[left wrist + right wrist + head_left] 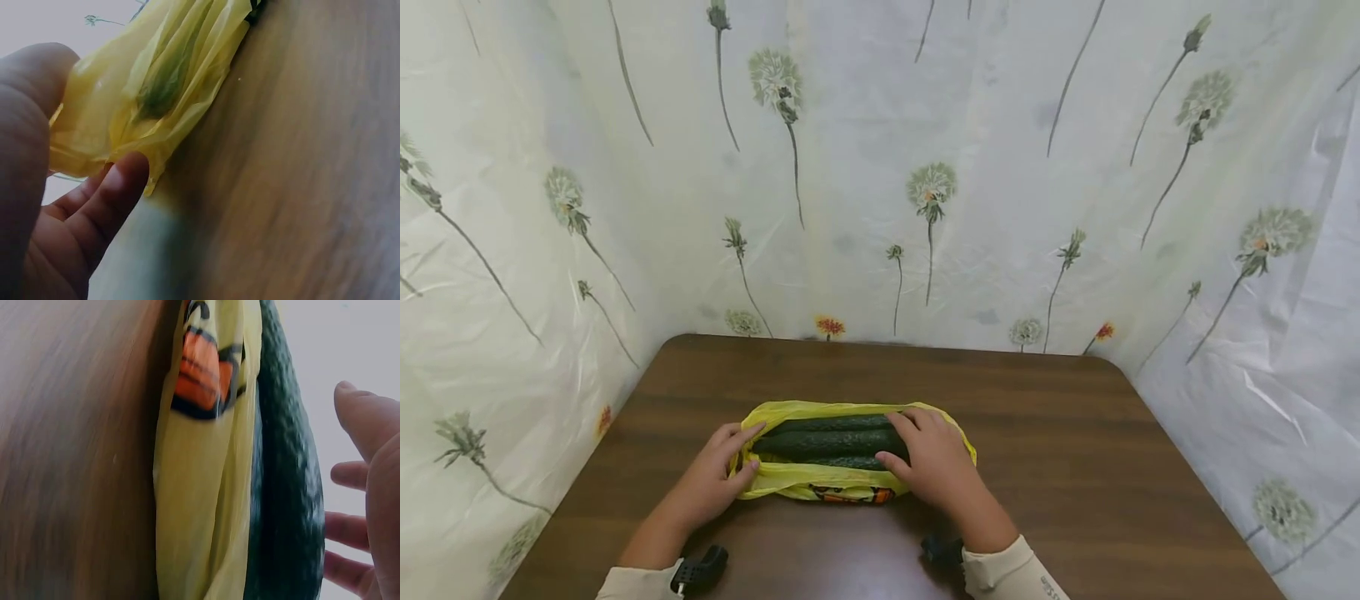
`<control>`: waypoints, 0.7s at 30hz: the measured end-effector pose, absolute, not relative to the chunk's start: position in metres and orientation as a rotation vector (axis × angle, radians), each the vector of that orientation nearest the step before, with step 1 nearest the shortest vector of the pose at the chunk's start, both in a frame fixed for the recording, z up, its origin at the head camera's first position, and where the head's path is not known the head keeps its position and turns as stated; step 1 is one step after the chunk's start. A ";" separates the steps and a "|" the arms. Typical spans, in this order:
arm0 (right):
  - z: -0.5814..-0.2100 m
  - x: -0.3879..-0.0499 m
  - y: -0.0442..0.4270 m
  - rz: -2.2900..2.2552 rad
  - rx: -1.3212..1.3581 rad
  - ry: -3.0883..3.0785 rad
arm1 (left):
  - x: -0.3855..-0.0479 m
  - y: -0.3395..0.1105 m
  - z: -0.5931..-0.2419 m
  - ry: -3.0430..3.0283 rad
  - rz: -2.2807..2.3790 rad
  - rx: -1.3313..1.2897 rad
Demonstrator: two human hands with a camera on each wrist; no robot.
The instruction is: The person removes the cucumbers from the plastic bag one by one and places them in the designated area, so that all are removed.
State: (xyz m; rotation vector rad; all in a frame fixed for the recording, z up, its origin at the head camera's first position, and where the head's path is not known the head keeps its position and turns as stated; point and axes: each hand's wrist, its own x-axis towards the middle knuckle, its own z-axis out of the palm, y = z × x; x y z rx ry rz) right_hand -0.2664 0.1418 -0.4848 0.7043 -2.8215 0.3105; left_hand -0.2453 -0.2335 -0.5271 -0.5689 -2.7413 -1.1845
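A yellow plastic bag (782, 479) lies open on the table, and several dark green cucumbers (827, 443) lie lengthwise in it. At the bag's left end my left hand (703, 479) holds the plastic between thumb and fingers; the left wrist view shows a cucumber's tip (164, 94) through the film. Over the right end of the cucumbers is my right hand (936, 458), its thumb and fingers spread. In the right wrist view its fingers reach behind a cucumber (290, 462), while the thumb stands apart. The cucumbers' right ends are hidden by this hand in the head view.
The brown wooden table (1067, 450) extends to both sides of the bag. Behind and beside it hangs a pale curtain (865, 167) with dandelion prints. Black devices are on the left wrist (702, 570) and the right wrist (943, 550).
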 end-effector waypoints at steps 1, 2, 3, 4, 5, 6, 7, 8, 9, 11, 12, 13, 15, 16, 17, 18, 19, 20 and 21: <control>-0.486 -0.266 0.139 0.308 0.708 -2.819 | -0.245 -0.234 -0.528 -2.740 -1.187 -0.566; -0.486 -0.266 0.136 0.306 0.709 -2.821 | -0.245 -0.234 -0.529 -2.735 -1.178 -0.564; -0.487 -0.266 0.133 0.300 0.706 -2.825 | -0.245 -0.234 -0.530 -2.730 -1.170 -0.558; -0.487 -0.266 0.130 0.302 0.704 -2.833 | -0.245 -0.234 -0.530 -2.721 -1.171 -0.553; -0.487 -0.266 0.128 0.294 0.703 -2.838 | -0.245 -0.233 -0.530 -2.711 -1.180 -0.549; -0.488 -0.267 0.127 0.283 0.704 -2.837 | -0.246 -0.233 -0.530 -2.704 -1.200 -0.541; -0.489 -0.267 0.125 0.273 0.699 -2.839 | -0.246 -0.232 -0.529 -2.701 -1.215 -0.535; -0.490 -0.266 0.124 0.264 0.693 -2.842 | -0.247 -0.232 -0.529 -2.700 -1.230 -0.530; -0.490 -0.266 0.123 0.258 0.688 -2.845 | -0.247 -0.231 -0.529 -2.696 -1.254 -0.525; -0.491 -0.266 0.120 0.255 0.681 -2.852 | -0.248 -0.231 -0.529 -2.692 -1.298 -0.520; -0.491 -0.266 0.119 0.259 0.681 -2.856 | -0.248 -0.231 -0.529 -2.688 -1.312 -0.517; -0.490 -0.266 0.118 0.262 0.683 -2.861 | -0.248 -0.231 -0.529 -2.684 -1.325 -0.520; -0.489 -0.265 0.116 0.269 0.689 -2.876 | -0.248 -0.233 -0.530 -2.676 -1.354 -0.521; -0.489 -0.265 0.114 0.269 0.692 -2.882 | -0.248 -0.233 -0.530 -2.673 -1.372 -0.520; -0.488 -0.265 0.113 0.266 0.692 -2.888 | -0.247 -0.234 -0.530 -2.674 -1.384 -0.521; -0.488 -0.264 0.112 0.264 0.693 -2.894 | -0.247 -0.235 -0.530 -2.674 -1.396 -0.521; -0.488 -0.264 0.110 0.260 0.694 -2.901 | -0.247 -0.235 -0.530 -2.677 -1.404 -0.523; -0.488 -0.263 0.109 0.261 0.693 -2.908 | -0.246 -0.236 -0.530 -2.680 -1.413 -0.520; -0.488 -0.263 0.108 0.261 0.692 -2.912 | -0.246 -0.236 -0.530 -2.683 -1.420 -0.520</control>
